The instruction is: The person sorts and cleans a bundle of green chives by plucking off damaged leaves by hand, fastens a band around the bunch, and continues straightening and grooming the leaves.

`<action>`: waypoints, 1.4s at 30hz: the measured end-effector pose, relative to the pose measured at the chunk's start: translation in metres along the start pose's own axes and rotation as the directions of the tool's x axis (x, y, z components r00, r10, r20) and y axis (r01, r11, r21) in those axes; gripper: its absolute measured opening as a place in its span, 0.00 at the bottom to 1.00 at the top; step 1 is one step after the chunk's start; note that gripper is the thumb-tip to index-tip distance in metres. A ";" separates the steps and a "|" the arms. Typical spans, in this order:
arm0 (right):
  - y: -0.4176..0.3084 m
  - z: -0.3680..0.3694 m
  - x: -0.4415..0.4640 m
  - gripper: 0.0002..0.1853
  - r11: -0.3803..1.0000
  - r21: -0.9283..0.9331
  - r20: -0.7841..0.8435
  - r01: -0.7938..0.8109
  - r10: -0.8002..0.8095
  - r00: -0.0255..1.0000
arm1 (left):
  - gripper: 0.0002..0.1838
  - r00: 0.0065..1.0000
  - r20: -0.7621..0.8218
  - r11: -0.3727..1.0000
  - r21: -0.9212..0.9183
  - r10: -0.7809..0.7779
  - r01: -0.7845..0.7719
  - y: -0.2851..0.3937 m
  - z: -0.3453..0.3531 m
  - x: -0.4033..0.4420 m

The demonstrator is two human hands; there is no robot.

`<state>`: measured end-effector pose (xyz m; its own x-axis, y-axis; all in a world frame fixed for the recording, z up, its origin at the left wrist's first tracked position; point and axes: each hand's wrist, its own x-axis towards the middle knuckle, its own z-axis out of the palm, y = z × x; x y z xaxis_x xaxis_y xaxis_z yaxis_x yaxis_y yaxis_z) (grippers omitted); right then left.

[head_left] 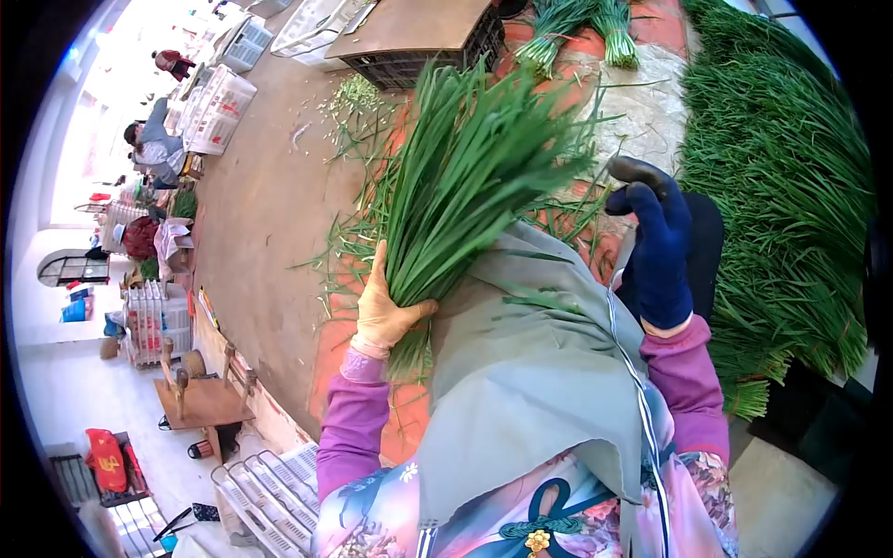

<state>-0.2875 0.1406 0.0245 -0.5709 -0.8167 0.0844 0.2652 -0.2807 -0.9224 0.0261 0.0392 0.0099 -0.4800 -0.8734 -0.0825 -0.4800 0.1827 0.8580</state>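
My left hand (395,312), in a pale thin glove, is wrapped round a thick bunch of garlic chives (470,177). The long flat leaves fan out upward, and the lower ends show beneath the hand, beside the grey apron (530,372) on my lap. My right hand (659,242), in a dark blue glove with darker fingertips, is raised to the right of the bunch, apart from it. Its fingers are bent with a gap between the tips, and nothing shows between them. Loose leaves (549,302) lie on the apron.
A large heap of garlic chives (781,186) lies on the right. Tied bunches (614,33) rest at the top, near a board on a black crate (419,37). Scraps (358,102) litter the floor. White baskets (219,107), an upturned stool (200,400) and a seated person (160,144) are left.
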 end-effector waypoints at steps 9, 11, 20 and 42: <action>0.067 0.062 -0.037 0.12 0.565 -0.291 0.856 0.772 -0.206 0.474 | 0.41 0.922 0.269 0.886 -0.300 -0.278 0.354 -0.024 -0.017 0.035; 0.073 0.066 -0.047 0.11 0.603 -0.215 0.888 0.768 -0.208 0.411 | 0.35 0.955 0.196 0.912 -0.307 -0.220 0.273 -0.026 -0.006 0.040; 0.065 0.084 -0.043 0.07 0.329 -0.082 0.938 0.941 -0.294 0.185 | 0.22 0.914 0.164 0.915 -0.107 -0.371 0.390 -0.024 0.004 0.058; 0.116 0.097 -0.042 0.18 0.094 -0.364 0.878 0.927 -0.298 0.375 | 0.34 0.947 -0.114 0.876 -0.425 -0.300 0.227 -0.019 0.020 0.028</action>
<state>-0.1569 0.0936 -0.0499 0.3887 -0.6654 0.6373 -0.7870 -0.5995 -0.1458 0.0074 0.0204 -0.0184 -0.2268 -0.9333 -0.2782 -0.2170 -0.2301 0.9487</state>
